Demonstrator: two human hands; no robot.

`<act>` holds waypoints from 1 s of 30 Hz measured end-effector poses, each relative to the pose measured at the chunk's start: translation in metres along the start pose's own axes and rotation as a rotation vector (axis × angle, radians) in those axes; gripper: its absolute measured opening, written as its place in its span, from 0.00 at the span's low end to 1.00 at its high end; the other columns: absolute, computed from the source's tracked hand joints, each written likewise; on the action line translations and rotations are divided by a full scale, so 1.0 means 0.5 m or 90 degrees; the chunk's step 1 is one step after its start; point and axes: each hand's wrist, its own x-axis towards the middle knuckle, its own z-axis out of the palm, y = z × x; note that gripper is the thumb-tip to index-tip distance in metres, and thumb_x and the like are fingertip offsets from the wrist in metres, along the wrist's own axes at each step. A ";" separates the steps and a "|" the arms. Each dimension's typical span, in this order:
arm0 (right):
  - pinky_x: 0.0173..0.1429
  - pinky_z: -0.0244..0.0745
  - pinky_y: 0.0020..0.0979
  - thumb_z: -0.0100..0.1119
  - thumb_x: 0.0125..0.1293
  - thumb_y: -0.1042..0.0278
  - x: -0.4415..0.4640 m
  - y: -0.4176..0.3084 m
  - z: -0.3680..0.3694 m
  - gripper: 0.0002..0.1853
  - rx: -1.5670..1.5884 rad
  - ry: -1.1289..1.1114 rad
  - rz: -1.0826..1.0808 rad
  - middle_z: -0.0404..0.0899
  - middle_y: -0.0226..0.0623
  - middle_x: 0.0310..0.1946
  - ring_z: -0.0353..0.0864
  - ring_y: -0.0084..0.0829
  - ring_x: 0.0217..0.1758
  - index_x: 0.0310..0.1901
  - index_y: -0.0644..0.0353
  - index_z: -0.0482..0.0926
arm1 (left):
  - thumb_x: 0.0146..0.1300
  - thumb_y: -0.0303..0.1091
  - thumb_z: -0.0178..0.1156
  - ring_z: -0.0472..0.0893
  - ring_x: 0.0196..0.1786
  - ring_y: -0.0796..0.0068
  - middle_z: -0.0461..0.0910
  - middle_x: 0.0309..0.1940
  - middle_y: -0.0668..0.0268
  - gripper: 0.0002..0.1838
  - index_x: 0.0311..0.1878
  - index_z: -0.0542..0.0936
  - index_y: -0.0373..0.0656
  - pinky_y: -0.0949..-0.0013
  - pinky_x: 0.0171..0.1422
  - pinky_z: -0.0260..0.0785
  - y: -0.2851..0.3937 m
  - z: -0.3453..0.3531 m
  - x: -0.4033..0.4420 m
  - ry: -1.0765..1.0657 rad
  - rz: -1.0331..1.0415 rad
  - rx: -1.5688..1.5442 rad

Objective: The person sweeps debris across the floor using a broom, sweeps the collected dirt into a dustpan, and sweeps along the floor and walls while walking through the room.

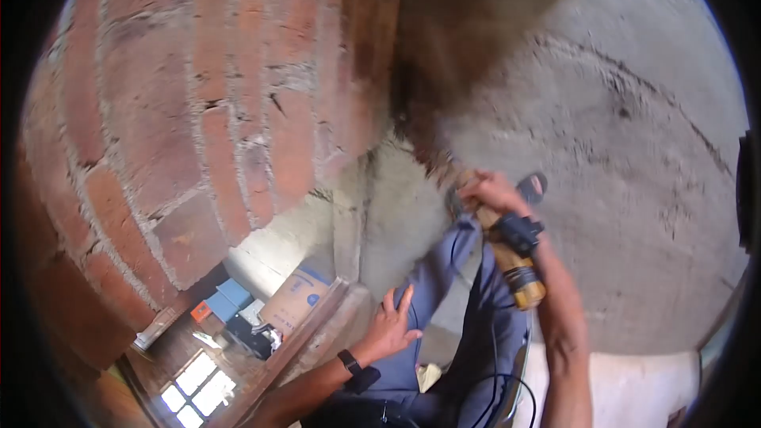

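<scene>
My right hand (493, 192) is wrapped round the front part of a long yellow-and-black power tool (523, 289). Its exact kind is unclear, since the working end is blurred and partly behind my fingers. That end points up and away, toward the edge of the brickwork (265, 135), where a dusty haze hangs. Whether it touches the brick I cannot tell. My left hand (388, 329) holds nothing; its fingers are spread beside my bent knee, over the grey trousers (432, 281).
A rough grey wall (618, 158) rises on the right. A dark, blurred brown mass (452, 24) is overhead. At lower left, a cardboard box (293, 301) and blue boxes (230, 299) sit beyond a ledge (305, 341). A black cable (523, 384) loops near my legs.
</scene>
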 end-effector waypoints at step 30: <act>0.37 0.80 0.34 0.69 0.52 0.67 0.071 -0.203 -0.114 0.32 -0.082 0.034 -0.119 0.84 0.40 0.29 0.84 0.30 0.31 0.61 0.68 0.76 | 0.54 0.40 0.74 0.71 0.67 0.50 0.74 0.60 0.57 0.26 0.56 0.80 0.42 0.52 0.68 0.68 0.257 -0.333 0.272 0.084 0.218 0.214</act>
